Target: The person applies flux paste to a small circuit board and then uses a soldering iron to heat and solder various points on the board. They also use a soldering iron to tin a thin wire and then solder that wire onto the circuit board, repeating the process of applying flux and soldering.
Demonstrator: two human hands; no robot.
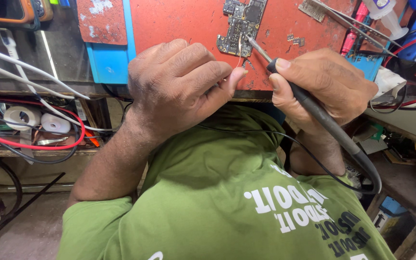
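Green-and-black circuit board (pixel 240 26), narrow and irregular in outline, lies flat on a worn red work mat (pixel 179 21) at the twelve o'clock edge of the view, its long axis running roughly twelve to six. Small dark chips and metal shields crowd its surface.

Solder wire (pixel 240 50): a thin pale strand, standing nearly upright, its upper end at the board's lower part. Left hand (pixel 181 86) pinches it between thumb and fingertips, fingers curled narrow; the board lies at about one o'clock from those fingers, near.

Soldering iron (pixel 314 108): black handle, slim metal tip pointing toward ten o'clock, tip meeting the board beside the wire. Right hand (pixel 321 86) grips the handle like a pen, fingers closed around it; the board lies at about eleven o'clock from it. Both hands sit about equally near, the left slightly closer.

Surroundings: blue mat frame (pixel 111 60) at ten o'clock; tweezers (pixel 352 24) and a white squeeze bottle (pixel 386 17) at two o'clock; tape rolls (pixel 22 115) and red and black cables (pixel 34 144) at nine o'clock; green shirt (pixel 217 202) fills six o'clock.
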